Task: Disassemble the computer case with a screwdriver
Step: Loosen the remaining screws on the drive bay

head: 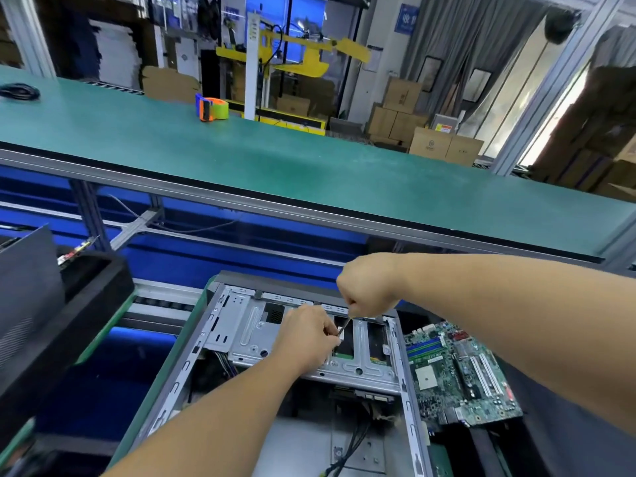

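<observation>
An open grey computer case (pixel 192 359) lies flat before me, its metal drive cage (pixel 254 335) across the far end. My right hand (pixel 368 287) is fisted over the handle of a screwdriver (pixel 345 326), whose thin shaft slants down into the cage. My left hand (pixel 306 335) rests on the cage and pinches the shaft near its tip. The handle is hidden inside my fist. Loose cables (pixel 351 445) lie in the case's bare bottom.
A green motherboard (pixel 457 373) lies to the right of the case. A black monitor-like unit (pixel 41 325) stands at the left. Beyond is a long green bench (pixel 275 160) with a tape dispenser (pixel 211 107) and a coiled cable (pixel 19 91). Cardboard boxes (pixel 444 146) stand behind.
</observation>
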